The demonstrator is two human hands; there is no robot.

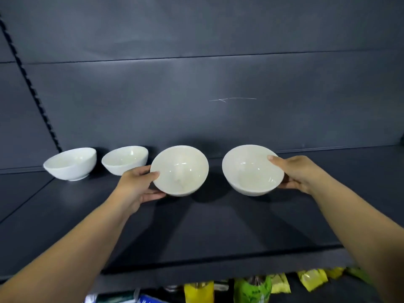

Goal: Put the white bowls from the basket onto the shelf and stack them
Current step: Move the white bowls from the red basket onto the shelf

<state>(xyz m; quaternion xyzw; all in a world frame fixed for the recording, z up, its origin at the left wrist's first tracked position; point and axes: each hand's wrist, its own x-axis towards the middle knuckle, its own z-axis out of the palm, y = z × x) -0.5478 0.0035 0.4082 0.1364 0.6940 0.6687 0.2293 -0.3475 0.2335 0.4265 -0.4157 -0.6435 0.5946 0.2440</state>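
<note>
Currently you are placing bowls on a dark grey flat metal shelf point(218, 226) in front of you. Your left hand point(136, 184) grips a round, glossy white ceramic bowl, the left-held bowl point(179, 170), just off centre at seven o'clock, thumb over the rim and fingers curled beneath. Your right hand point(299, 173) grips a matching white bowl, the right-held bowl point(252, 170), at four o'clock, in the same way. Both bowls tilt their openings toward you.

At nine o'clock two more white ceramic bowls rest on the shelf near the dark back panel point(196, 95): the far-left bowl point(71, 164) and, just beside it but apart, the second bowl point(125, 159). Nothing is stacked yet.

The step in hand looks like setting this pair down. The next move likely calls for levelling each bowl so its foot sits flat, then nesting the bowls one inside another, lowering gently, since glazed ceramic is slippery and chips.

Whether the held bowls touch the shelf or hover just above it is unclear; shadows sit below them. The basket is out of view. At six o'clock, yellow and green packets point(310, 279) on a lower shelf are blurred and cut off.
</note>
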